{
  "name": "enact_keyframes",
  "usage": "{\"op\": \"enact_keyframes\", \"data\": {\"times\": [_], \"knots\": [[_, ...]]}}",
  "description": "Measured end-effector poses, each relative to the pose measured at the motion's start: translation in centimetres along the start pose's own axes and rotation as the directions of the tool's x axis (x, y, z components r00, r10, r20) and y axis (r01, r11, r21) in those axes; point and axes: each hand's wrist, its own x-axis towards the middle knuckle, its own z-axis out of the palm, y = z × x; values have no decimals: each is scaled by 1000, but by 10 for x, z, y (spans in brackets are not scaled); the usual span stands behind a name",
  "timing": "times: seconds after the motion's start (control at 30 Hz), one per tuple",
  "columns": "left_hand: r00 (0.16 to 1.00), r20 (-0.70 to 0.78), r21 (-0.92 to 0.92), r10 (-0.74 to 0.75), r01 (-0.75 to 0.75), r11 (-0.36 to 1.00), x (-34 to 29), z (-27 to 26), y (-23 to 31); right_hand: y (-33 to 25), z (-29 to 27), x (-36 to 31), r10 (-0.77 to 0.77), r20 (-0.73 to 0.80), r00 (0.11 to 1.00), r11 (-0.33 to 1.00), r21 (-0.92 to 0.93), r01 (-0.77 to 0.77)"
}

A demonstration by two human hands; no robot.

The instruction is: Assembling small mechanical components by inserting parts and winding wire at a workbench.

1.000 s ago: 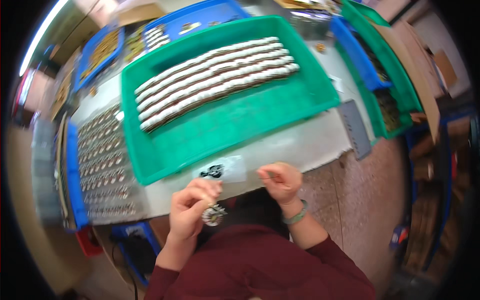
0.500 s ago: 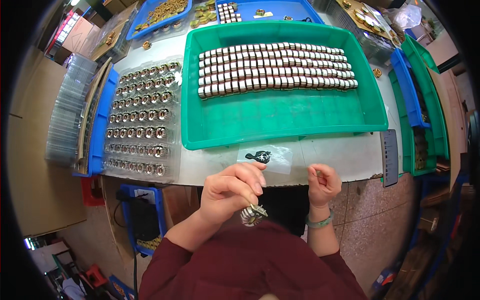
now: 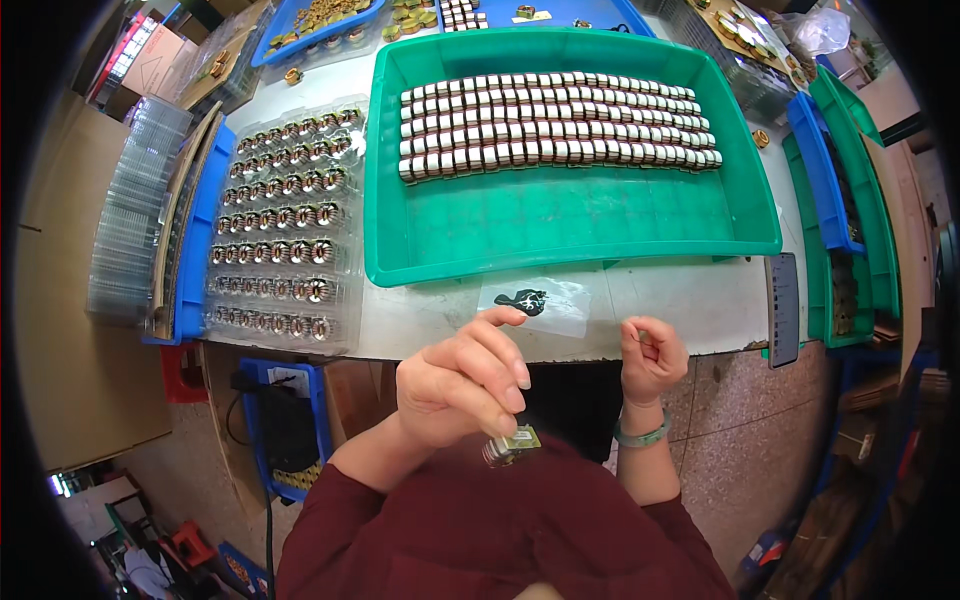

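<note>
My left hand [image 3: 450,390] pinches a small toroidal coil [image 3: 512,446] by its flat yellow-green base, in front of my chest. The base's edge is turned up, and the coil's windings partly show underneath. My right hand [image 3: 652,362] is raised to the right, its thumb and fingertips pressed together; anything between them is too small to name. Beyond both hands, a clear plastic sheet [image 3: 568,312] lies at the table's front edge with a glossy black blob [image 3: 520,302] on it.
A large green bin [image 3: 590,245] holds several rows of white-topped blocks [image 3: 560,125]. On its left, clear blister trays [image 3: 345,270] carry rows of coils. A phone [image 3: 783,310] rests at the table's right edge. Blue trays [image 3: 375,18] line the back.
The coil has turned in my left hand, so its flat base now shows more than its ring. My right hand has moved only slightly. The view of the table has shifted a little upward.
</note>
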Motion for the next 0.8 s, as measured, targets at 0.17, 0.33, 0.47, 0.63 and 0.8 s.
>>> {"op": "enact_keyframes", "data": {"times": [0.17, 0.33, 0.47, 0.63, 0.8], "knots": [[991, 23, 158, 131, -133, 979, 3, 2, 1, 1, -1, 0, 5, 4, 1000, 1000, -13, -4], [977, 25, 205, 210, -210, 956, 6, -1, 1, 1, 0, 2, 9, 7, 1000, 1000, -26, -9], [972, 19, 261, 235, -232, 937, 9, -11, 9, 0, 2, 3, -8, 17, 1000, 998, -55, 9], [961, 73, 678, 268, -245, 693, 27, -50, 49, 4, -6, -5, 19, 12, 1000, 995, -98, -17], [874, 110, 987, 474, -153, 53, 41, -102, 112, 8, -7, -9, 36, 17, 999, 997, -72, -35]]}}
